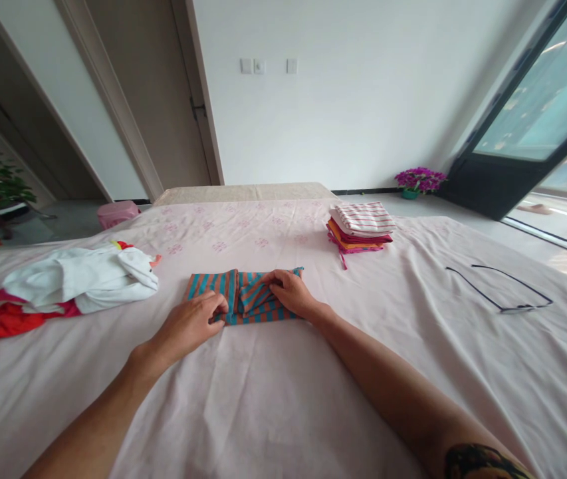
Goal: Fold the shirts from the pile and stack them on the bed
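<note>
A small teal-and-orange striped cloth (223, 285) lies partly folded on the pale pink bed sheet (283, 386) in front of me. My left hand (191, 324) rests on the cloth's near left edge, fingers curled and pinching the fabric. My right hand (290, 293) lies on the cloth's right part, fingers closed on a fold that is drawn toward the middle. Both forearms stretch out over the sheet.
A stack of folded striped cloths (360, 228) sits at the back right. White and red clothes (76, 279) are heaped at the left. A thin black wire hanger (505, 287) lies at the right. A glass door, a flower pot (419, 181) and a pink stool (116, 213) stand beyond the bed.
</note>
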Demonstrator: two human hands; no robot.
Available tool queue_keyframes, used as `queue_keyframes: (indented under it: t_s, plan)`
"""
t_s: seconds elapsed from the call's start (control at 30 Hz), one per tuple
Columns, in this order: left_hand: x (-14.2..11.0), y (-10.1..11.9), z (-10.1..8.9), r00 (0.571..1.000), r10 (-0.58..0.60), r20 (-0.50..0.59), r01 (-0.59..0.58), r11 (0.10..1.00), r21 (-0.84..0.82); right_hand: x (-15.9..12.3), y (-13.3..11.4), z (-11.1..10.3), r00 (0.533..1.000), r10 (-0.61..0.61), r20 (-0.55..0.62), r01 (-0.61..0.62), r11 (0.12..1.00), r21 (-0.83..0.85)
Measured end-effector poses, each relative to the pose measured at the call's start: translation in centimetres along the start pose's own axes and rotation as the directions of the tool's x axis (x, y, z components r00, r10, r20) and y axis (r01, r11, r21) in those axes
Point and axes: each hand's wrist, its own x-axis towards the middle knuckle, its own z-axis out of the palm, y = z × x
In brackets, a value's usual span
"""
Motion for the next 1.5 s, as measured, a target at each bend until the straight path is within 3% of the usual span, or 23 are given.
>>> queue_keyframes:
  t_s: [0.13, 0.23, 0.33, 0.4, 0.47, 0.57, 0.7, 0.8, 0.93, 1.13, 1.3, 1.5]
  plan:
    - [0.4, -0.4, 0.1, 0.992, -0.124, -0.008, 0.124, 0.991, -0.042, -0.1, 0.1, -0.1, 1.0, -0.021, 0.002, 0.021, 1.0, 0.002]
    - [0.5, -0.9, -0.3, 0.958, -0.249, -0.141, 0.238, 0.967, -0.094, -0.1, 0.1, -0.1, 1.0, -0.021, 0.005, 0.021, 1.0, -0.003]
    - [0.5, -0.9, -0.1, 0.847, -0.357, -0.393, 0.335, 0.934, -0.126, 0.0, 0.0, -0.1, 1.0, -0.004, 0.017, 0.004, 1.0, -0.008]
    - [0.5, -0.6, 0.7, 0.78, -0.349, -0.519, 0.354, 0.931, -0.093, -0.1, -0.1, -0.2, 1.0, 0.007, 0.023, -0.007, 1.0, -0.013]
    - [0.4, -0.3, 1.9, 0.791, -0.264, -0.552, 0.308, 0.951, -0.014, -0.1, -0.3, -0.3, 1.0, 0.009, 0.024, -0.009, 1.0, -0.016]
    - [0.2, 0.0, 3.5, 0.876, -0.122, -0.468, 0.179, 0.98, 0.081, -0.1, -0.4, -0.3, 1.0, 0.011, 0.026, -0.011, 1.0, -0.026]
    - [0.0, -0.1, 4.0, 0.926, -0.072, -0.371, 0.123, 0.986, 0.115, -0.1, -0.4, -0.3, 0.999, 0.025, 0.029, -0.024, 0.999, -0.045]
    - [0.0, -0.5, 3.4, 0.89, -0.156, -0.429, 0.205, 0.976, 0.07, -0.3, -0.8, -0.5, 0.999, -0.02, 0.033, 0.022, 0.997, -0.08]
    - [0.2, -1.0, 2.7, 0.817, -0.293, -0.496, 0.287, 0.954, -0.091, -0.9, -2.9, -0.8, 0.981, -0.175, 0.088, 0.191, 0.954, -0.231]
    - [0.0, -0.9, 2.9, 0.813, -0.267, -0.518, 0.241, 0.963, -0.117, -0.9, -7.1, 0.8, 0.883, -0.341, 0.323, 0.459, 0.773, -0.439]
    - [-0.2, -0.8, 3.4, 0.811, -0.235, -0.535, 0.209, 0.972, -0.109, -0.5, -7.8, 3.2, 0.878, -0.318, 0.358, 0.475, 0.674, -0.566]
    - [-0.2, -1.0, 3.6, 0.778, -0.188, -0.599, 0.158, 0.982, -0.103, -0.3, -7.1, 3.8, 0.896, -0.333, 0.294, 0.443, 0.715, -0.541]
